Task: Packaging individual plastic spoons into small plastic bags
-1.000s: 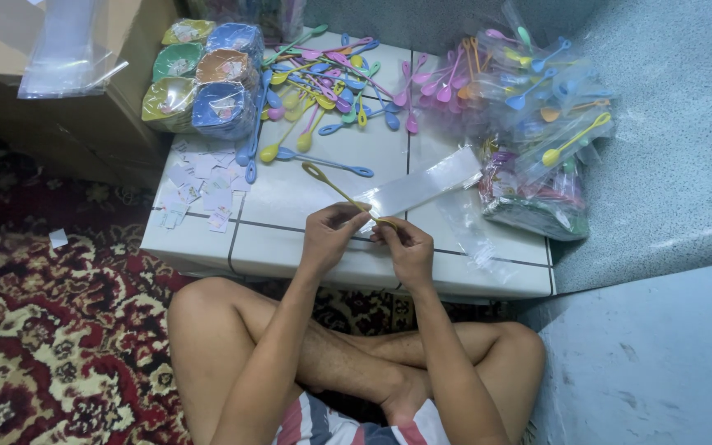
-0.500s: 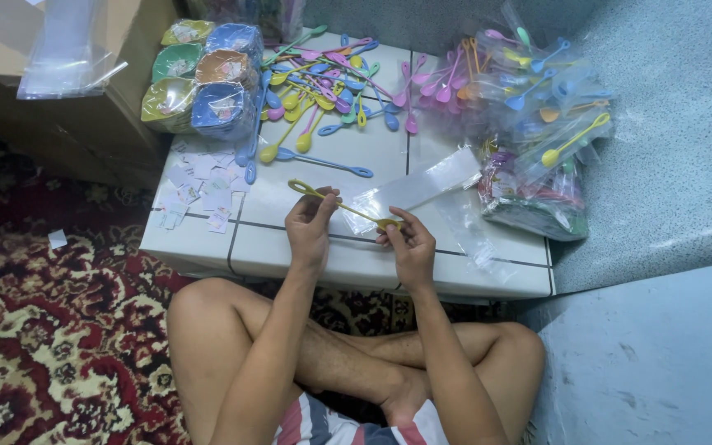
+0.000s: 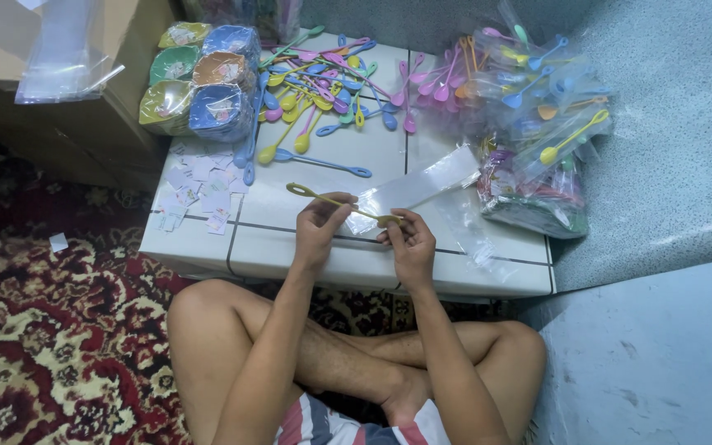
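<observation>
My left hand (image 3: pixel 319 224) pinches the handle of a yellow-olive plastic spoon (image 3: pixel 323 199) that lies level over the white tiled platform (image 3: pixel 290 247). My right hand (image 3: pixel 409 244) grips the open end of a long clear plastic bag (image 3: pixel 422 185), which stretches up and to the right. The spoon's bowl sits at the bag's mouth, between the fingers of both hands. A single blue spoon (image 3: pixel 323 163) lies just beyond my hands.
A heap of coloured spoons (image 3: pixel 331 82) covers the back of the platform. Bagged spoons (image 3: pixel 529 107) pile up at the right. Wrapped bowls (image 3: pixel 195 82) stand at the back left, small paper slips (image 3: pixel 199 185) below them. A cardboard box (image 3: pixel 67 91) and patterned carpet (image 3: pixel 43 346) lie left.
My left hand has swung the spoon from a steep slant to level and brought its bowl to the bag's mouth. My right hand has shifted slightly right along the bag.
</observation>
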